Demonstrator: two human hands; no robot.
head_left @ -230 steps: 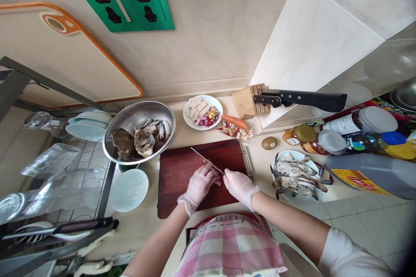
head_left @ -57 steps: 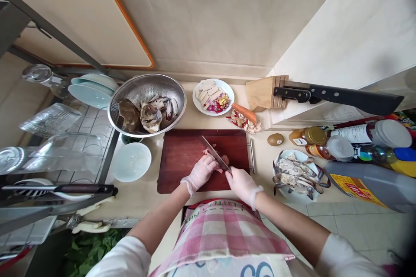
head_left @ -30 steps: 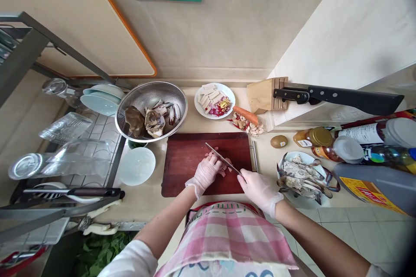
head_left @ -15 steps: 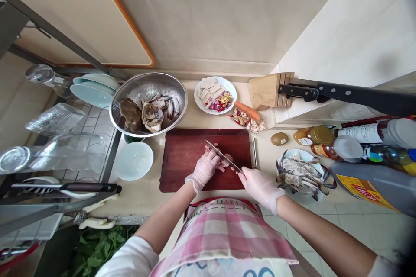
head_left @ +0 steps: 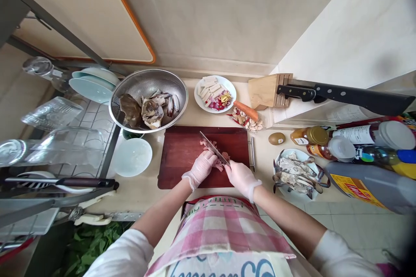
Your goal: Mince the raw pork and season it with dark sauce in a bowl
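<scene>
A dark red cutting board [head_left: 182,156] lies on the counter in front of me. Pink meat pieces [head_left: 208,144] sit on it near the middle. My gloved right hand [head_left: 239,177] is closed on the handle of a knife [head_left: 212,149], whose blade slants up and to the left across the meat. My gloved left hand [head_left: 200,168] has its fingers curled down on the meat just left of the blade.
A metal colander [head_left: 177,84] with crab parts stands behind the board's left corner. A white plate [head_left: 231,93] of cut ingredients, a carrot [head_left: 246,111], a knife block [head_left: 264,91], a kiwi [head_left: 277,138], a crab plate [head_left: 314,172] and bottles [head_left: 341,149] fill the right. A dish rack [head_left: 58,138] is left.
My right hand and the knife have shifted left toward my left hand, and the blade now sits closer over the meat. The camera view has shifted slightly.
</scene>
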